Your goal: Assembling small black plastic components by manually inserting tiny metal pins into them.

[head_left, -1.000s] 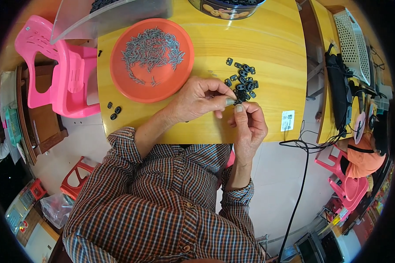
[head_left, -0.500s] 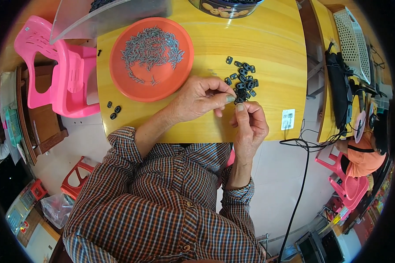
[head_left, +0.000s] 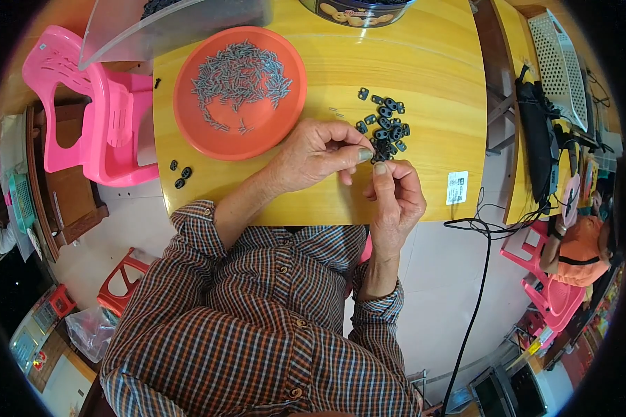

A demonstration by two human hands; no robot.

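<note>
— Black clip (head_left: pixel 378 158), small and dark, sits pinched between the two hands just at the near edge of the pile of black parts (head_left: pixel 384 124); do you see it too?

— Yes; the left hand (head_left: pixel 318 154) has its thumb and forefinger closed together at the tip, pressing against that piece; the right hand (head_left: pixel 395 198) comes up from below with its fingers (head_left: pixel 380 169) closed on the same piece; the two hands touch at the fingertips.

— Whether a pin is also in the pinch?

— Cannot tell; it is too small and hidden by the fingertips.

— Where is all this?

— Over the yellow wooden desk (head_left: pixel 438 62), near its front edge; the loose pile lies just beyond the fingertips, on the person's right half of the desk.

— And to the left?

— An orange round plate (head_left: pixel 196 128) with a heap of small grey metal pins (head_left: pixel 240 73) in it, well apart from the hands; three stray black pieces (head_left: pixel 181 175) lie near the desk's left front corner; a white label (head_left: pixel 457 187) is stuck by the right front edge.

— Beyond the desk?

— A pink plastic chair (head_left: pixel 83 111) stands at the left; a black cable (head_left: pixel 480 278) trails down the floor at the right.
</note>
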